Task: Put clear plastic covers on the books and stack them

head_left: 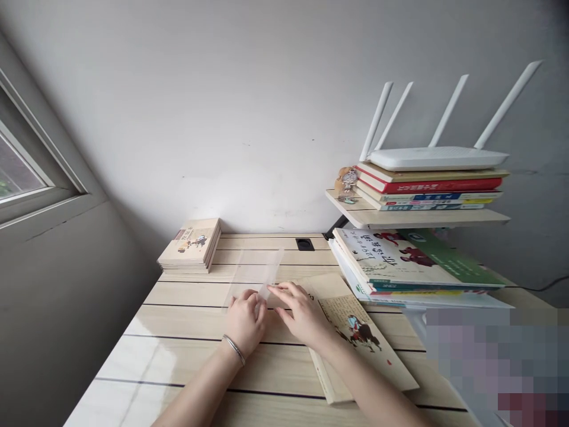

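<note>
Desk (178, 332) w/ clear sleeve (255, 273) — grey wall (222, 118)

A plain grey-white wall (249, 118) stood behind a pale wooden-plank desk (178, 332) with dark seams and a glossy sheen. A grey-framed window (26, 172) sat in the left wall, letting in soft daylight. A wooden shelf (444, 218) rose over the desk's right side

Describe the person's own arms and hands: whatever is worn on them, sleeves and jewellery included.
No sleeves show up to the bottom edge of the picture, and there are no gloves. The left hand has a thin, silver-coloured bangle around its wrist. The right hand wears nothing that can be seen: no ring, watch or band.
</note>
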The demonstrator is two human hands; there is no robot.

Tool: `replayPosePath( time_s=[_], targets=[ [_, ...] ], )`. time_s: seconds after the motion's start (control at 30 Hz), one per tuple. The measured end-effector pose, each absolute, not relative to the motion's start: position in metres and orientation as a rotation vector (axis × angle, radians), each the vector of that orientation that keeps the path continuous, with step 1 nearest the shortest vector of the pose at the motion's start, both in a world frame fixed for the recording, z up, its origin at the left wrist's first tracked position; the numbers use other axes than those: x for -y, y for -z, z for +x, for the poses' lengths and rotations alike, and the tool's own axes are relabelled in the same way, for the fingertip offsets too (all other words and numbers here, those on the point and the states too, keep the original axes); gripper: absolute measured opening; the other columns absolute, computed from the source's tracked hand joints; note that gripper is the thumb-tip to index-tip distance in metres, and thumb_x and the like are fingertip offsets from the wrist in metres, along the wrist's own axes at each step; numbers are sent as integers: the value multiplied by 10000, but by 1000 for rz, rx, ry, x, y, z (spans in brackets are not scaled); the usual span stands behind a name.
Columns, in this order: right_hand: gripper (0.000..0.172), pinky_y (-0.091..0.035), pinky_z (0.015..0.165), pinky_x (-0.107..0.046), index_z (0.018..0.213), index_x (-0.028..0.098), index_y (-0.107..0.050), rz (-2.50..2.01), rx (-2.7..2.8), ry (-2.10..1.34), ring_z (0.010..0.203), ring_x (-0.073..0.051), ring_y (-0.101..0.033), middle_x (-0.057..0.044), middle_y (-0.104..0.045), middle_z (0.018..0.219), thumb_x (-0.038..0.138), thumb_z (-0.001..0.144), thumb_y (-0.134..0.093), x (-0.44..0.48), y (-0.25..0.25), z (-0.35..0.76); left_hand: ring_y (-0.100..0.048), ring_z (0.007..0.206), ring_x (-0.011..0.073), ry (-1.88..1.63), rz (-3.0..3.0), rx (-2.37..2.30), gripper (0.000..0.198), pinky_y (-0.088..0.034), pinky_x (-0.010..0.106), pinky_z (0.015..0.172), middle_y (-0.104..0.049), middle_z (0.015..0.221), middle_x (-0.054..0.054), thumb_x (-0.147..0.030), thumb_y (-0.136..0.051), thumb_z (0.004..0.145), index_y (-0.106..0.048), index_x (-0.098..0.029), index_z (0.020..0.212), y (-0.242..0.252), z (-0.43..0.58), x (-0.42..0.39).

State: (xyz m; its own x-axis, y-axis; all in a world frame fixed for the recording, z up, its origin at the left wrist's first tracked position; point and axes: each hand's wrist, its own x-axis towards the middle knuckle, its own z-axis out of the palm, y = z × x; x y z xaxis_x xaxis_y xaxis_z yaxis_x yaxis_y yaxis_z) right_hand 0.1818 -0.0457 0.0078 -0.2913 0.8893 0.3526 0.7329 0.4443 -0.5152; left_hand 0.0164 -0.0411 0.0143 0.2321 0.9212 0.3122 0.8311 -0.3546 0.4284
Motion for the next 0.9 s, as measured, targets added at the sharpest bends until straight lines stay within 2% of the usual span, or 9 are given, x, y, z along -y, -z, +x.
replayPosePath(
  time_s=[0.17,0.3,0.43,0.5,0.57,0.67,0.73,0.8,0.9],
  targets=[
    [621,-422,943,-352,1340,302,-367,-1362,2104,-249,1092,-190,-476,-45,-513,1171,72,781,-510,52,-7,182,-620,882,191,-1078,2011,-1507,338,-440,342,827,-671,872,54,-338,-316,906,-620,-205,844,-11,9,38],
    [467,-444,887,-339,1181,294,-559,-1382,2208,-154,1036,-196,-491,-56,-528,1111,75,769,-543,55,-12,184,-651,855,203,-1342,1549,-1288,360,-482,357,812,-682,888,88,-465,-344,884,-563,-180,878,-14,5,35],
    [299,-409,890,-360,994,267,-679,-1320,2397,-84,1073,-216,-455,-50,-573,1149,114,830,-482,59,-19,183,-676,759,217,-1516,1185,-1215,366,-526,367,687,-673,877,104,-519,-372,850,-477,-173,909,-28,-8,28],
    [295,-392,890,-367,942,252,-699,-1293,2482,-98,1059,-213,-460,-47,-624,1092,114,840,-459,61,-21,183,-673,719,207,-1582,1233,-1382,298,-525,358,652,-664,858,84,-464,-395,848,-460,-184,927,-36,-20,23],
    [304,-377,894,-371,945,245,-700,-1297,2517,-126,1049,-211,-465,-45,-656,1031,98,826,-462,63,-22,183,-660,729,200,-1615,1441,-1716,229,-507,378,709,-654,847,65,-361,-427,837,-469,-191,984,-44,-34,21],
    [310,-355,916,-385,930,248,-703,-1301,2507,-180,1056,-212,-463,-32,-668,1012,87,807,-468,66,-23,184,-596,963,265,-1537,1754,-2335,379,-400,488,890,-601,1026,128,-219,-449,802,-442,-163,1177,-53,-46,24],
    [293,-350,928,-388,903,253,-707,-1293,2486,-230,1052,-208,-470,-22,-671,997,104,812,-471,66,-24,184,-475,1145,315,-1467,1880,-2559,476,-299,549,965,-498,1201,177,-144,-431,788,-406,-149,1263,-55,-45,29],
    [277,-356,938,-375,917,252,-702,-1280,2451,-269,1063,-198,-473,-22,-663,1016,132,826,-471,66,-28,187,-385,1234,309,-1369,2100,-2489,496,-243,551,1012,-432,1293,159,-87,-399,783,-432,-186,1268,-54,-36,36],
    [285,-377,938,-335,1006,236,-666,-1322,2322,-274,1083,-179,-479,-36,-627,1075,166,848,-440,63,-41,198,-369,1265,233,-985,2593,-1882,480,-280,457,1048,-435,1334,94,-60,-341,802,-490,-235,1223,-44,-17,43]
  ],
)
